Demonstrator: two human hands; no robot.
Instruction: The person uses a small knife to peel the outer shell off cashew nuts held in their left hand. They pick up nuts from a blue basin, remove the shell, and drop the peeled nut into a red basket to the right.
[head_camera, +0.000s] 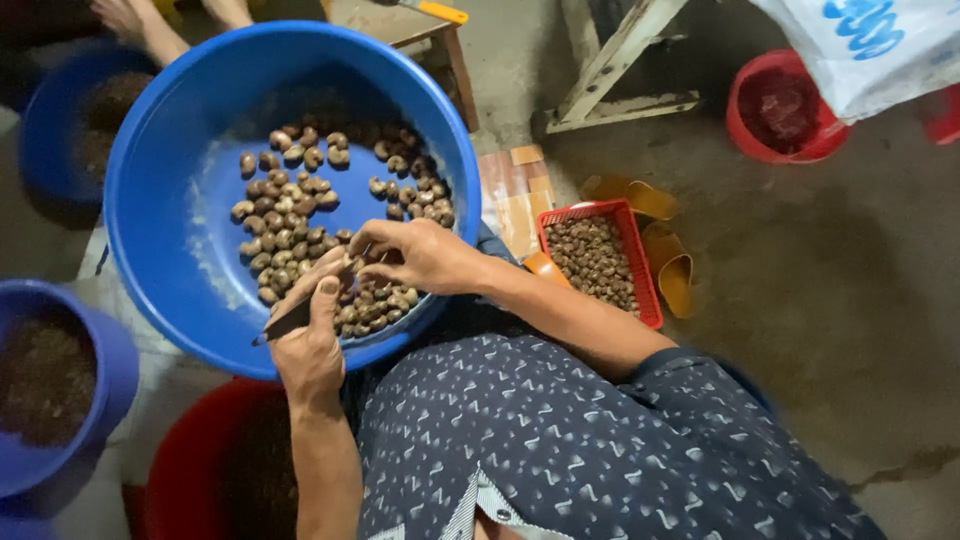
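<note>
Left hand (310, 350) grips small knife (285, 322); right hand (420, 255) pinches 1 nut, frame centre, over blue basin (160, 170). Risk: blade slips, nicks fingers.

Soft, even light falls from above, brightest at the upper right of the frame. The lower left corner is dim, edges are slightly blurred, and straight lines bow near the borders.

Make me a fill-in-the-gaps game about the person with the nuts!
1. The nuts lie in a big round basin coloured ____.
2. The left hand holds a small ____.
3. The rectangular basket of nuts on the floor is ____.
4. The right hand hovers over the ____ basin.

Missing words: blue; knife; red; blue
</note>
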